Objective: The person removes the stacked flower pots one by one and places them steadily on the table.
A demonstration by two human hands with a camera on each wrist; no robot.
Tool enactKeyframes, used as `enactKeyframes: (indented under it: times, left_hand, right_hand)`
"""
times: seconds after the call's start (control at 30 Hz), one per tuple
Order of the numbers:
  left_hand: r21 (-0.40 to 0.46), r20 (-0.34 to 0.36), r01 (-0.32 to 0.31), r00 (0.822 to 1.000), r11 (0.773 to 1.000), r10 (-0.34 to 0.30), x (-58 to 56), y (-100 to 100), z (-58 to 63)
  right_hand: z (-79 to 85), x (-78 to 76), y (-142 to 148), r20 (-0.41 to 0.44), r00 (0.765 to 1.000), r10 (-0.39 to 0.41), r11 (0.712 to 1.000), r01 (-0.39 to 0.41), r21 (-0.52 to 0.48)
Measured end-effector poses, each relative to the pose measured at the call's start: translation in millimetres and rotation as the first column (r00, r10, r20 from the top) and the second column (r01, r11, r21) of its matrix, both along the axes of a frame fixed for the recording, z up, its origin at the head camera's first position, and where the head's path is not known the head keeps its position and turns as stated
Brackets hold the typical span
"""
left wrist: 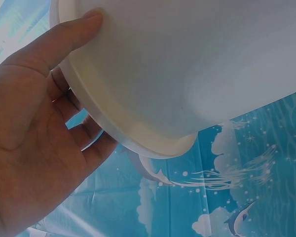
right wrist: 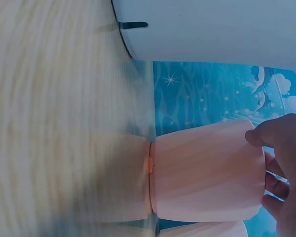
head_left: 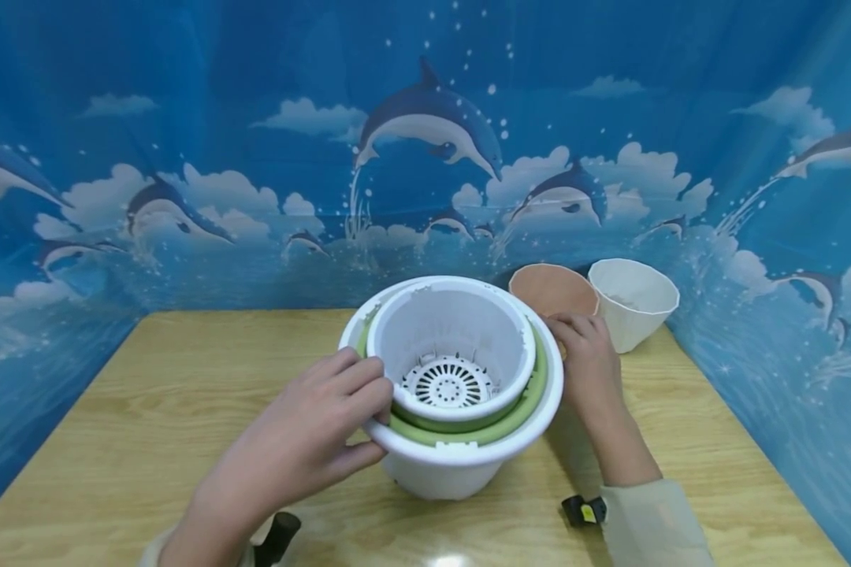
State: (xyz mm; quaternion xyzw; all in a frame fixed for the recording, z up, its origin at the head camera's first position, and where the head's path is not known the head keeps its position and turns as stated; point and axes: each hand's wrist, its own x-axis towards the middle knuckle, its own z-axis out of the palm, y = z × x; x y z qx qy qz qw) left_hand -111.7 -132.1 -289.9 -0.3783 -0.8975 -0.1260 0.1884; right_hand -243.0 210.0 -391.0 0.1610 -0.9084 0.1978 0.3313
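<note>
A nested stack of round plastic pots stands mid-table: a large white outer pot [head_left: 436, 476], a green pot [head_left: 492, 431] inside it, and a white inner pot [head_left: 461, 315] with a slotted bottom. My left hand [head_left: 312, 421] grips the outer pot's near-left rim; in the left wrist view its thumb lies on the white wall [left wrist: 153, 64] and the fingers go over the rim. Behind the stack, to the right, is a terracotta-coloured pot [head_left: 549, 287]. My right hand [head_left: 590, 362] pinches that pot's rim, thumb outside, as the right wrist view shows on the pot's wall [right wrist: 207, 173].
A white faceted pot [head_left: 641, 295] stands right beside the terracotta one, near the table's back right corner. The wooden table [head_left: 149, 441] backs onto a blue dolphin-print curtain [head_left: 255, 157]. A black wrist device [head_left: 583, 512] sits at the right cuff.
</note>
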Motion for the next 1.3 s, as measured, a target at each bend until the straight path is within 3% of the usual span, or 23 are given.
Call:
enactKeyframes:
  times: [0.33, 0.47, 0.6, 0.73, 0.8, 0.83, 0.93, 1.0, 1.03, 1.1, 1.2, 1.3]
  left_hand:
    - [-0.006, 0.007, -0.004, 1.000, 1.000, 0.004, 1.1, -1, 1.5]
    - [-0.003, 0.011, -0.004, 1.000, 1.000, 0.004, 1.4, -2, 0.6]
    - [-0.006, 0.007, -0.005, 1.000, 1.000, 0.005, 1.5, -2, 0.2]
    - [-0.002, -0.004, 0.008, 1.000, 1.000, -0.008, 1.0, -2, 0.3]
    - [0.000, -0.007, 0.013, 1.000, 1.000, -0.013, 0.6, -2, 0.4]
    - [0.001, -0.006, 0.016, 1.000, 1.000, -0.016, 0.3, -2, 0.6]
    - [-0.002, -0.003, 0.015, 1.000, 1.000, -0.015, -0.4, -2, 1.0]
    - [-0.006, 0.004, 0.010, 1.000, 1.000, -0.010, -0.6, -2, 1.0]
    - [-0.009, 0.006, 0.007, 1.000, 1.000, -0.007, -0.7, -2, 0.9]
    - [-0.013, 0.007, 0.005, 1.000, 1.000, -0.005, -0.8, -2, 0.5]
    - [-0.006, -0.005, 0.012, 1.000, 1.000, -0.012, -0.4, -2, 0.5]
    - [0.009, -0.023, 0.021, 1.000, 1.000, -0.020, -0.2, -2, 0.9]
  right_hand:
    - [3.8, 2.1, -2, 0.024, 0.999, 0.027, 1.000, -0.027, -0.006]
    - [12.8, 5.5, -3, 0.038, 0.997, 0.069, 0.995, -0.066, -0.073]
    - [30.5, 12.1, -5, -0.058, 0.988, 0.146, 0.965, -0.155, -0.210]
    - [50.4, 24.7, -13, -0.160, 0.964, 0.214, 0.902, -0.258, -0.346]
    - [59.6, 32.5, -18, -0.200, 0.935, 0.294, 0.847, -0.352, -0.398]
    - [63.8, 36.5, -20, -0.223, 0.909, 0.351, 0.808, -0.415, -0.419]
    - [76.0, 50.5, -29, -0.261, 0.803, 0.535, 0.699, -0.595, -0.397]
    - [82.9, 60.3, -36, -0.247, 0.728, 0.640, 0.651, -0.684, -0.328]
    - [85.6, 65.2, -39, -0.225, 0.699, 0.679, 0.640, -0.713, -0.284]
    - [89.9, 74.1, -45, -0.163, 0.676, 0.719, 0.651, -0.737, -0.183]
    - [92.8, 82.4, -51, -0.089, 0.673, 0.734, 0.668, -0.740, -0.084]
    - [92.4, 84.3, -53, -0.068, 0.682, 0.728, 0.681, -0.731, -0.048]
